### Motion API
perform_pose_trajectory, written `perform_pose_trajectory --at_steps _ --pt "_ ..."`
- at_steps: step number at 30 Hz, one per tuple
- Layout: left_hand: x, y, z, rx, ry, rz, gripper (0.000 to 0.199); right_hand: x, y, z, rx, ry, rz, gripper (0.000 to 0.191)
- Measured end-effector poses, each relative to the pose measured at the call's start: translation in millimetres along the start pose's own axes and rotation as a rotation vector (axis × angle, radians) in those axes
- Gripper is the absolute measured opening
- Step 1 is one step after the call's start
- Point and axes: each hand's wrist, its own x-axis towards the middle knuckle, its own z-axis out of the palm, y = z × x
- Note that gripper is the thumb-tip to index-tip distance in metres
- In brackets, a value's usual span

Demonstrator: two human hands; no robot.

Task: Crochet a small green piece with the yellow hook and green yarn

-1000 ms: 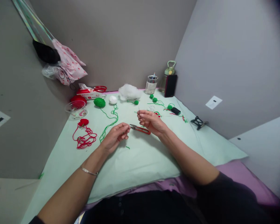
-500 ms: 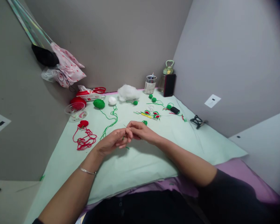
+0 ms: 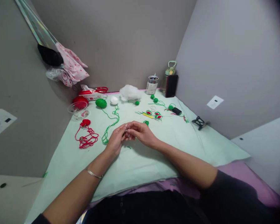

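My left hand (image 3: pixel 116 139) is closed, fingers curled in front of me. A small dark green piece (image 3: pixel 125 132), apparently yarn work, shows at its fingertips, mostly hidden. My right hand (image 3: pixel 143 134) meets it from the right, thumb and fingers pinched together at the same spot. What exactly the right fingertips grip is covered. Just below the hands, a short green yarn scrap (image 3: pixel 129 147) lies on the pale green cloth (image 3: pixel 140 168). Behind the right hand sits a small green ball (image 3: pixel 146 123). Loose green yarn (image 3: pixel 105 138) runs close to the left hand.
At left lie tangled red yarn (image 3: pixel 88 140), a clear plastic tub (image 3: pixel 78 109) and a green yarn ball (image 3: pixel 101 103). White stuffing (image 3: pixel 130 93) is at the back. A yellow-handled crochet hook (image 3: pixel 148 115) lies among red-and-green pieces. A phone (image 3: pixel 171 86) leans against a bottle (image 3: pixel 170 70).
My left hand has turned and drawn its fingers in closer beneath the right fingertips. The right hand has curled over slightly. The whole view has shifted a little.
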Motion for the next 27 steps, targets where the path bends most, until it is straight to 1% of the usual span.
perform_pose_trajectory --at_steps 3,6,9,12,17,21,27 --pt "4.5 3.3 -8.7 -0.004 0.068 0.044 0.043 1.9 3.1 -1.7 -0.039 0.018 -0.022 0.026" --pt "6.2 1.6 -14.5 0.063 0.11 0.096 0.038 4.1 0.9 -9.5 -0.068 0.066 -0.039 0.024" --pt "2.2 -2.4 -12.4 0.203 0.097 0.143 0.039 4.4 -3.4 -14.6 -0.09 0.071 -0.034 0.026" --pt "-4.2 -3.5 -7.0 0.358 0.075 0.196 0.04 3.2 -5.5 -14.1 -0.129 0.071 -0.03 0.029" --pt "-8.3 -1.2 -5.0 0.548 0.039 0.264 0.044 1.5 -4.0 -10.8 -0.198 0.085 -0.025 0.022" --pt "-7.1 -3.8 -7.5 0.627 0.022 0.293 0.048 1.0 -4.2 -10.9 -0.247 0.085 -0.019 0.02" --pt "-5.4 -8.4 -9.6 0.676 0.004 0.321 0.049 1.3 -5.5 -11.1 -0.287 0.08 -0.027 0.02"
